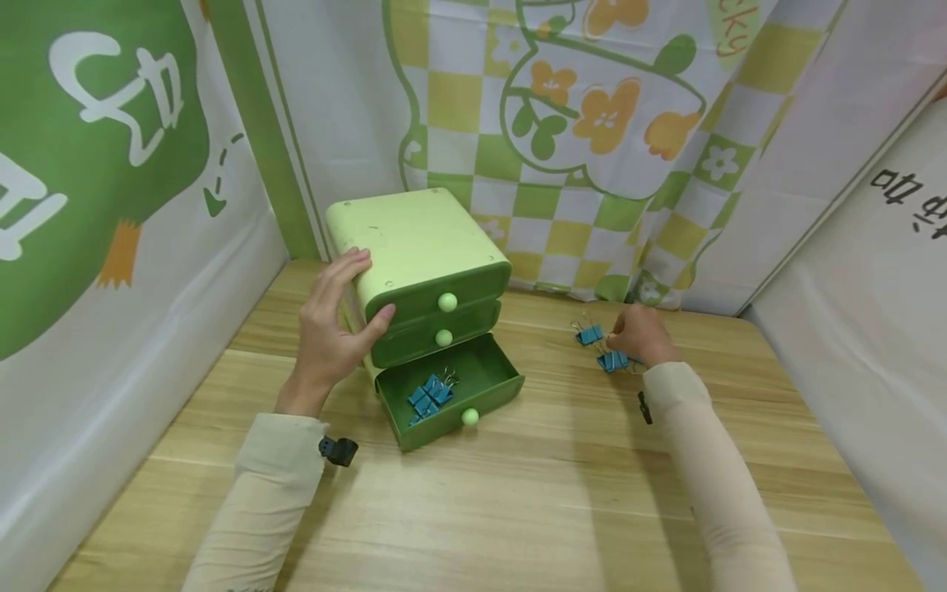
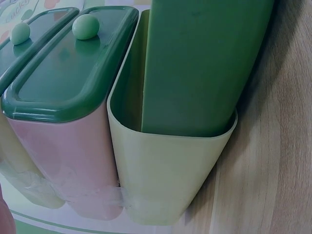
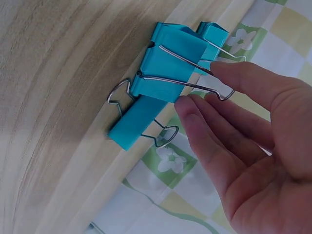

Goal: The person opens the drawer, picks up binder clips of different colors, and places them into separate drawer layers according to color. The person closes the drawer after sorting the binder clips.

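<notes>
A light green desktop drawer cabinet [image 1: 414,234] stands at the back with its bottom drawer [image 1: 488,395] pulled out. Inside that drawer lie several blue binder clips [image 1: 431,396]. My left hand [image 1: 329,329] rests against the cabinet's left front corner, fingers along the top edge and thumb on the front. In the left wrist view only a sliver of that hand shows. Off to the right, my right hand [image 3: 263,131] pinches a blue binder clip [image 3: 170,58] by its wire handle. Touching or very near it are another clip [image 3: 139,122] below and a third clip [image 3: 213,39] behind.
The two upper drawers with round knobs [image 1: 447,302] are closed. A patterned curtain [image 1: 473,140] hangs behind the wooden table [image 1: 518,510]. White printed panels [image 1: 873,271] enclose the left and right sides.
</notes>
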The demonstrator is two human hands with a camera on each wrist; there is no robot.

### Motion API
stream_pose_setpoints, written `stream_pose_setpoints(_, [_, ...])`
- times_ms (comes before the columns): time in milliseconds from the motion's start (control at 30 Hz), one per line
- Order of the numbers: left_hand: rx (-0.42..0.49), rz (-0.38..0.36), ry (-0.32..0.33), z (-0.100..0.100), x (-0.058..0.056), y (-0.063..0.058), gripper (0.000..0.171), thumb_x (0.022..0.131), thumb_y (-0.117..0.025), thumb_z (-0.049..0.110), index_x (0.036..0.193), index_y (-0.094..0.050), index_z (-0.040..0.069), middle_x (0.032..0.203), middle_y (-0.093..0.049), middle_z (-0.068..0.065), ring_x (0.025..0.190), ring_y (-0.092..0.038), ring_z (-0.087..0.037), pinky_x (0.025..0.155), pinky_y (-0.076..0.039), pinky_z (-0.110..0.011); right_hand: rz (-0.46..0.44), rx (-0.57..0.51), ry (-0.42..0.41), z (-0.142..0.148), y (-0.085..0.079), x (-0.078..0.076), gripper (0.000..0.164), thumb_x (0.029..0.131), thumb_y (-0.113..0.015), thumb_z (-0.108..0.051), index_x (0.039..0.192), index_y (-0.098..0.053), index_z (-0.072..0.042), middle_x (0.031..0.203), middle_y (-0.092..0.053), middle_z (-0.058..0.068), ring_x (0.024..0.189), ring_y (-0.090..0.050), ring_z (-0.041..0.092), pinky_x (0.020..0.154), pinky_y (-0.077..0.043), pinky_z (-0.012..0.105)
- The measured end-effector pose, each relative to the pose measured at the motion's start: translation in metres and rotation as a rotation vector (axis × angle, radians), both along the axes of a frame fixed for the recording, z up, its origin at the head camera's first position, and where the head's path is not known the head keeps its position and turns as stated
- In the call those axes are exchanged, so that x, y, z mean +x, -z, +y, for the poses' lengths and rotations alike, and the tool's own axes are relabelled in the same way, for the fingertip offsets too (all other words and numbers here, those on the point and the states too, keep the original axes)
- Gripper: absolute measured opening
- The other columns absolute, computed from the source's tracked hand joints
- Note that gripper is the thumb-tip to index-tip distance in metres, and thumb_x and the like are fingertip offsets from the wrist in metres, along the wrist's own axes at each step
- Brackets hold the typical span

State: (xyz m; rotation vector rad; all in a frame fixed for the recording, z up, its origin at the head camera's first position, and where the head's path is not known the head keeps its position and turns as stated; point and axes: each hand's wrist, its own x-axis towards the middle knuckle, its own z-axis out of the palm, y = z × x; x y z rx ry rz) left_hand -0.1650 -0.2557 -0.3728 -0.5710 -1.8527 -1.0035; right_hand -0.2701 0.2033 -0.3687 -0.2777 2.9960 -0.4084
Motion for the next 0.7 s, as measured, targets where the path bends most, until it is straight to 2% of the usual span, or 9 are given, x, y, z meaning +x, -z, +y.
stream_pose_setpoints(67, [0.0, -0.003, 0.0, 0.0, 0.0, 0.0, 0.065, 0.089, -0.073, 0.033, 0.143, -0.06, -0.001, 0.152, -0.061, -0.017, 0.148, -0.051, -0.037, 0.131, -0.036, -0.04, -0.005, 0.003, -0.007, 0.001, 0.001, 0.0, 0.026, 0.093, -0.07, -0.013, 0.106, -0.077, 0.009, 0.116, -0.075, 0.031, 0.11, -0.07, 0.049, 0.095, -0.062, 0.06])
stream_pose_setpoints(300, [0.001, 0.0, -0.001, 0.0, 0.0, 0.001, 0.065, 0.089, -0.073, 0.032, 0.143, -0.06, -0.002, 0.151, -0.061, -0.018, 0.148, -0.051, -0.037, 0.131, -0.036, -0.041, -0.024, -0.016, -0.02, 0.0, -0.001, 0.0, 0.024, 0.091, -0.073, -0.012, 0.107, -0.078, 0.006, 0.117, -0.075, 0.028, 0.111, -0.069, 0.046, 0.096, -0.062, 0.058])
stream_pose_setpoints(400, [-0.003, -0.001, -0.006, 0.0, 0.001, 0.001, 0.065, 0.089, -0.072, 0.033, 0.142, -0.06, -0.002, 0.151, -0.061, -0.018, 0.148, -0.051, -0.037, 0.131, -0.036, -0.041, -0.064, -0.042, -0.011, 0.002, -0.002, -0.001, 0.023, 0.092, -0.073, -0.014, 0.103, -0.079, 0.005, 0.103, -0.079, 0.022, 0.098, -0.073, 0.038, 0.093, -0.063, 0.054])
stream_pose_setpoints(533, [-0.006, 0.0, -0.012, 0.0, 0.001, 0.001, 0.065, 0.089, -0.072, 0.034, 0.142, -0.06, -0.002, 0.151, -0.061, -0.018, 0.148, -0.051, -0.037, 0.131, -0.037, -0.04, -0.169, -0.177, 0.035, 0.007, -0.002, 0.0, 0.023, 0.095, -0.07, -0.016, 0.101, -0.08, 0.004, 0.089, -0.082, 0.014, 0.084, -0.078, 0.027, 0.09, -0.066, 0.045])
stream_pose_setpoints(700, [-0.005, 0.002, -0.011, 0.0, 0.0, 0.0, 0.065, 0.089, -0.072, 0.034, 0.142, -0.06, -0.002, 0.151, -0.061, -0.018, 0.148, -0.051, -0.037, 0.131, -0.037, -0.039, -0.333, -0.433, 0.104, 0.014, -0.002, 0.003, 0.032, 0.099, -0.068, -0.014, 0.117, -0.074, 0.011, 0.092, -0.083, 0.013, 0.081, -0.08, 0.017, 0.083, -0.068, 0.033])
